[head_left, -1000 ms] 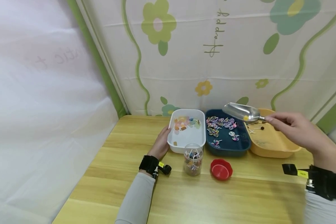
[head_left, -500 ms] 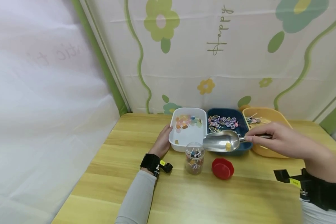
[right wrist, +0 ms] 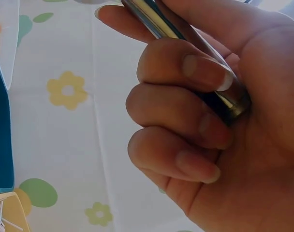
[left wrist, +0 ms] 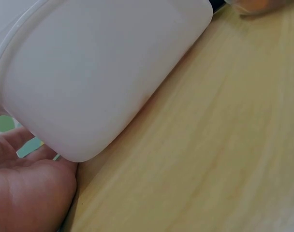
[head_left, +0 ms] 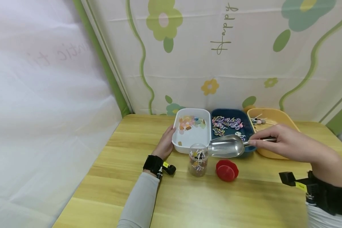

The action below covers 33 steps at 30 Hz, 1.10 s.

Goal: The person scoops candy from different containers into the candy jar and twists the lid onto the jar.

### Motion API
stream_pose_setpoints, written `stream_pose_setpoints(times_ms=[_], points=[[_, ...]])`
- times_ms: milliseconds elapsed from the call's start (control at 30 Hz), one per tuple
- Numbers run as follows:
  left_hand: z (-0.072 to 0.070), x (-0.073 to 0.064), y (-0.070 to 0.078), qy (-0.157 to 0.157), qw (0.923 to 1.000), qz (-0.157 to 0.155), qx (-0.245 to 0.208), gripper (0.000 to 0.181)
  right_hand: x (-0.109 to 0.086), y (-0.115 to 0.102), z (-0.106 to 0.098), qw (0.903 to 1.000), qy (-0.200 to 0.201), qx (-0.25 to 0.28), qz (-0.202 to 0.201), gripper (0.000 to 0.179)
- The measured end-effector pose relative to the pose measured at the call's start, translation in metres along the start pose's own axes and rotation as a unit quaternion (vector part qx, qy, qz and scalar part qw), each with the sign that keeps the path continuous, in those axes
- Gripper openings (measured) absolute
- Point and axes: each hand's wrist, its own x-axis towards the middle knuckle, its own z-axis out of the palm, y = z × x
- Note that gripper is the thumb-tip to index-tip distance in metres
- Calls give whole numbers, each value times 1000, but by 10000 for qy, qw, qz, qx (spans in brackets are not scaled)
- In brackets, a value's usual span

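My right hand [head_left: 276, 141] grips the handle of a metal scoop [head_left: 227, 146]; in the right wrist view, the fingers [right wrist: 176, 116] curl around that handle [right wrist: 161, 19]. The scoop's lip is right at the mouth of a clear plastic jar [head_left: 198, 169], and its bowl shows bare metal. Inside the upright jar are small white-stick lollipops and a yellow piece near the top. My left hand [head_left: 164, 144] holds the left side of a white bin [head_left: 192, 139]; the left wrist view shows the fingers [left wrist: 16, 140] at the bin's corner [left wrist: 79, 140].
Pastel candy pieces lie in the white bin. Beside it, a navy bin [head_left: 231, 113] holds swirl lollipops, and a yellow bin [head_left: 273, 115] at the right holds ball lollipops. A red scalloped lid [head_left: 227, 171] lies right of the jar on the wooden table [head_left: 216, 205].
My right hand brought the scoop left and down from above the bins to the jar's mouth. The yellow piece left the scoop; one now shows in the jar. My left hand stayed at the white bin.
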Motion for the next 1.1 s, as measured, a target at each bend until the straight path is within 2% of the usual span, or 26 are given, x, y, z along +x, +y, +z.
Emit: stream_pose_setpoints(times_ms=[133, 233, 300, 367, 467, 533, 600, 667, 767, 1100], points=[[1, 0, -1, 31, 10000, -60, -42, 47, -5, 0, -3, 9999, 95, 25, 41, 17], [2, 0, -1, 8, 10000, -40, -39, 47, -15, 1, -10, 9984, 467, -133, 282, 18], [2, 1, -1, -24, 10000, -16, -47, 48, -25, 4, -17, 9941, 823, -321, 624, 17], [2, 1, 0, -5, 10000, -14, -24, 49, -36, 10, -25, 9844, 1239, -553, 1117, 14], [2, 2, 1, 21, 10000, -71, -8, 50, -53, 23, -35, 9644, 1925, -751, 1653, 19], [1, 2, 2, 15, 10000, -75, 16, 50, -62, 34, -39, 9508, 2328, -791, 1887, 22], [0, 2, 2, -2, 10000, -78, 28, 50, -68, 45, -41, 9418, 2544, -808, 2044, 24], [-1, 1, 2, -29, 10000, -55, 47, 50, -71, 56, -42, 9366, 2550, -884, 2234, 29], [-2, 1, 2, -52, 10000, -57, 62, 49, -70, 70, -43, 9341, 2349, -1068, 2468, 37], [-2, 2, 0, -51, 10000, -61, 17, 48, -67, 127, -31, 9307, 1506, -1513, 2972, 53]])
